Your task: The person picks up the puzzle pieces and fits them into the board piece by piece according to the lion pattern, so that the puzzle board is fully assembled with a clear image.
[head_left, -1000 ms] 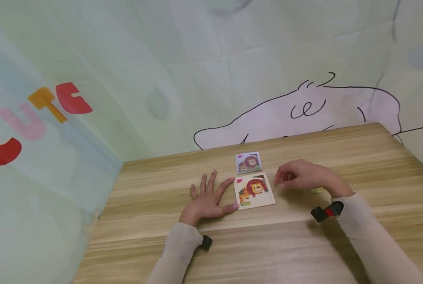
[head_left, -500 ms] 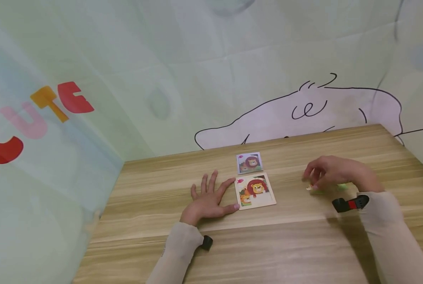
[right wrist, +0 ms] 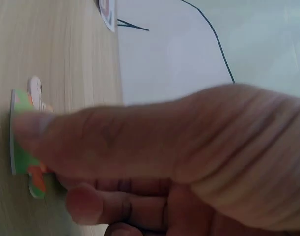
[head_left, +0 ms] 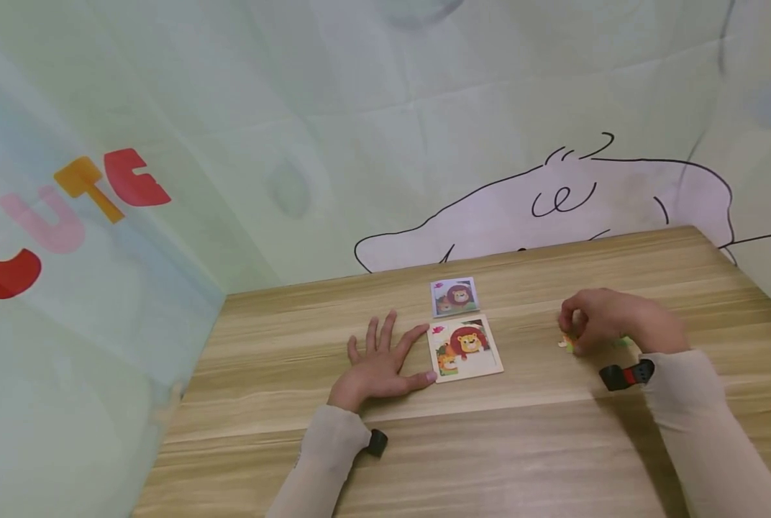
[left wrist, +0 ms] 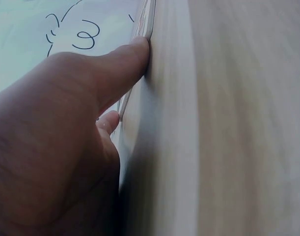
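Note:
A square wooden jigsaw puzzle board [head_left: 446, 363] with a lion picture lies on the table, its lower right part bare of picture. My left hand [head_left: 375, 370] rests beside it with fingers spread; thumb and index finger touch its left edge. To the right, my right hand [head_left: 608, 318] pinches a green and orange puzzle piece [head_left: 568, 344] at the tabletop. The right wrist view shows the thumb over the puzzle piece [right wrist: 24, 157], with the other fingers curled below. Under the right hand another green puzzle piece [head_left: 623, 341] is partly hidden.
Behind the board lies a card [head_left: 454, 296] with a matching lion picture. The wooden table [head_left: 476, 460] meets a printed cloth backdrop [head_left: 334, 129] at its back and left edges.
My right hand has moved right, away from the board's side, to the loose puzzle pieces, and its thumb and finger have closed on one. The left hand stays at the board.

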A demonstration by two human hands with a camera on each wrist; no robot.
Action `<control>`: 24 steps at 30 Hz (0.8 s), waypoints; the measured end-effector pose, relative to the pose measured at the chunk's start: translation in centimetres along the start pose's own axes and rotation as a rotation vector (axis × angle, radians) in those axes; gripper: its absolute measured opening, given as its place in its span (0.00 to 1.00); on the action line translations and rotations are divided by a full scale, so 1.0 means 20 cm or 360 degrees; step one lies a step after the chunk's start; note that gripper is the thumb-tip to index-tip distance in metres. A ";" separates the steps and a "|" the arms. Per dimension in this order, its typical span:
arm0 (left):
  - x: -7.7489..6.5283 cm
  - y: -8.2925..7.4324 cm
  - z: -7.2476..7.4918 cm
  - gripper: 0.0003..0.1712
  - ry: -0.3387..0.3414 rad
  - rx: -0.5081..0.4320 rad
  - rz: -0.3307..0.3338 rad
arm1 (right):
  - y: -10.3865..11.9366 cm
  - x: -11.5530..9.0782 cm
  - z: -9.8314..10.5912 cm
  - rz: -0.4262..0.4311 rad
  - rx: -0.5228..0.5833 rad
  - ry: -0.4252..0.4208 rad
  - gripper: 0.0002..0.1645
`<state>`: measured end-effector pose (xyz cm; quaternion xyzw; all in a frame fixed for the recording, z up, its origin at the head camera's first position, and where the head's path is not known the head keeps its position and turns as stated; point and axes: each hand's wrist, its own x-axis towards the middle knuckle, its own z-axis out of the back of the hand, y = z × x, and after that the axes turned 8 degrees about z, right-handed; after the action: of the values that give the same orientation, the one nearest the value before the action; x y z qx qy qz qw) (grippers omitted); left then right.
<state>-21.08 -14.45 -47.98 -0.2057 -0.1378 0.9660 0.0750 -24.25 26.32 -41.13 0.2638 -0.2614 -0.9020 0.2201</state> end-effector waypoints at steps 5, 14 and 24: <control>0.00 0.00 0.00 0.53 -0.0004 0.0002 -0.0002 | 0.02 0.01 -0.02 0.0015 -0.0057 -0.0051 0.17; 0.00 0.00 0.00 0.53 -0.0021 -0.0003 -0.0009 | 0.02 0.02 -0.01 0.0087 -0.0133 -0.0043 0.15; 0.01 0.01 -0.01 0.53 -0.0027 0.0001 -0.0008 | -0.01 0.02 -0.01 0.0148 -0.0067 -0.0015 0.16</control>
<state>-21.19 -14.53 -48.29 -0.1971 -0.1387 0.9675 0.0764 -24.52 26.28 -41.55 0.2424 -0.2554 -0.8974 0.2659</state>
